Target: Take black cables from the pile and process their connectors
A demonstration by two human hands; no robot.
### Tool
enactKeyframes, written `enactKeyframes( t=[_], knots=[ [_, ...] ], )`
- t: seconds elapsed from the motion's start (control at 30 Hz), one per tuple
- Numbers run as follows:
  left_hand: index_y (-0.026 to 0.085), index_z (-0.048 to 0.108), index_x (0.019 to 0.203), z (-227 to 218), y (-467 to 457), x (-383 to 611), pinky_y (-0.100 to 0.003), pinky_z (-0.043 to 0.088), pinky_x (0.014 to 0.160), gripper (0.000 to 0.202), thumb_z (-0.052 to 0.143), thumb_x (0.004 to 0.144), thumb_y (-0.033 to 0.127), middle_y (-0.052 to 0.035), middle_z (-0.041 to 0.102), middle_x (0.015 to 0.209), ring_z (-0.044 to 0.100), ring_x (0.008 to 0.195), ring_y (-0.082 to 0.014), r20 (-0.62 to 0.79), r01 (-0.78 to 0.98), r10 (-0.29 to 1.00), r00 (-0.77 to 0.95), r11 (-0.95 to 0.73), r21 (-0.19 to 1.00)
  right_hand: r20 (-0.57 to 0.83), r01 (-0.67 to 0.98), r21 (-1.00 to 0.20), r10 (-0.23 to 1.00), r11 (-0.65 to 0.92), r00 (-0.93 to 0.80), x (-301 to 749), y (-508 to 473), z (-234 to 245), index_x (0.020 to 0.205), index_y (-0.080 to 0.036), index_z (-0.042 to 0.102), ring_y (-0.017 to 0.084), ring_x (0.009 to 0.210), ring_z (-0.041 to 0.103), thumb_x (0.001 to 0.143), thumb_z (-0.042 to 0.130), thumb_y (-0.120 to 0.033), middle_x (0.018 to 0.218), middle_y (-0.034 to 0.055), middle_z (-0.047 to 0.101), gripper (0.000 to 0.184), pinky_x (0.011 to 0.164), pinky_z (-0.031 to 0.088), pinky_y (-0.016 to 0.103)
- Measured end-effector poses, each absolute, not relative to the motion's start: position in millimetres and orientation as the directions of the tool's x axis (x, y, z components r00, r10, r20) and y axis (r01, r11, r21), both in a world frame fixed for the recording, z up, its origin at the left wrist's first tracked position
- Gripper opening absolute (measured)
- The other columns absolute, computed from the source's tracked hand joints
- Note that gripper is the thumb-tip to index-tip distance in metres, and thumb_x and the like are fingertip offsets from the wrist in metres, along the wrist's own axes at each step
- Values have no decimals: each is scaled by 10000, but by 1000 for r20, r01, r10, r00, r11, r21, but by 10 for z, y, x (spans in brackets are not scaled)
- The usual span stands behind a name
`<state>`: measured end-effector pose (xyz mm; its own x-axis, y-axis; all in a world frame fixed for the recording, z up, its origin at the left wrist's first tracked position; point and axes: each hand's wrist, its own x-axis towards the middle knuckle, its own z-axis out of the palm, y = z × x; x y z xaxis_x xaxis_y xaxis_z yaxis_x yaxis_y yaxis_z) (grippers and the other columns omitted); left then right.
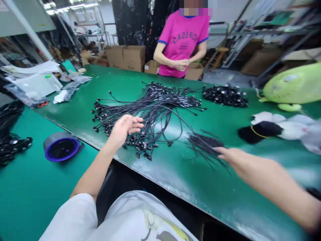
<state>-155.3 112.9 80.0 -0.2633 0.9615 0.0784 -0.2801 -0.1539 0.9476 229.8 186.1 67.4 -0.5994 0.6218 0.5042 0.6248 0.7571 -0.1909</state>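
Observation:
A large heap of black cables (150, 103) with small connectors at their ends spreads over the green table. Above the near left part of this heap is my left hand (126, 128), its fingers stretched out and nothing held in it. To the right lies a loose pile of thin black strips (204, 144), pointing in many directions. My right hand (229, 156) is at the right end of that pile, thumb and fingers pinched on the strips. How many strips are between the fingertips is hidden, and the right forearm is smeared by motion.
A bundled black cable pile (225, 95) lies at the back right, near a yellow-green bag (293, 85) and a banded black bundle (260, 131). A tape roll (62, 147) sits at left. Across the table (105, 78) stands a person in pink (185, 40), hands together.

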Motion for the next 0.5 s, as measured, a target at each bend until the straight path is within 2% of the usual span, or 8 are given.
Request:
enactKeyframes(
  t=[0.1, 0.17, 0.23, 0.3, 0.4, 0.5],
  knots=[
    [172, 680, 984, 594, 1052, -900, -309, 505, 922, 204, 601, 891, 335, -88, 686, 1150, 640, 1040, -187, 118, 40, 990, 78, -122, 992, 302, 491, -95, 495, 866, -815, 1895, 1335, 682, 1001, -380, 692, 182, 566, 654, 956, 358, -394, 720, 38, 702, 337, 409, 445, 325],
    [189, 675, 1051, 470, 936, -569, -300, 475, 932, 224, 567, 912, 329, -68, 712, 1041, 637, 981, -164, 81, 131, 954, 290, -123, 984, 264, 545, -37, 534, 838, -803, 1662, 1214, 775, 889, -278, 696, 157, 586, 631, 984, 339, -377, 696, 53, 672, 382, 436, 387, 313],
    [182, 661, 1049, 381, 837, -431, -262, 493, 772, 248, 528, 935, 357, -16, 669, 742, 607, 716, -117, -23, 81, 913, 406, -11, 997, 269, 628, -13, 607, 778, -748, 1584, 1269, 848, 817, -236, 680, 155, 623, 618, 988, 361, -413, 713, 68, 663, 403, 455, 328, 309],
    [159, 657, 999, 336, 796, -482, -220, 449, 592, 294, 516, 938, 410, 54, 482, 518, 436, 484, -73, -131, -30, 890, 437, 160, 987, 254, 669, -61, 660, 741, -708, 1671, 1409, 852, 845, -232, 677, 162, 681, 621, 973, 405, -461, 776, 67, 677, 378, 483, 315, 296],
    [118, 673, 883, 362, 809, -767, -178, 362, 466, 331, 605, 882, 442, 98, 301, 442, 245, 398, -38, -229, -210, 866, 445, 350, 913, 253, 686, -200, 713, 700, -654, 1952, 1621, 720, 999, -273, 677, 191, 813, 638, 946, 455, -501, 926, 47, 704, 324, 557, 377, 288],
    [114, 679, 826, 487, 829, -1086, -132, 270, 385, 274, 633, 870, 381, 115, 195, 435, 137, 368, -20, -239, -449, 910, 337, 379, 809, 314, 675, -313, 744, 668, -590, 2188, 1749, 506, 1102, -314, 667, 226, 874, 645, 930, 453, -520, 997, 46, 700, 344, 645, 454, 338]
  ],
)
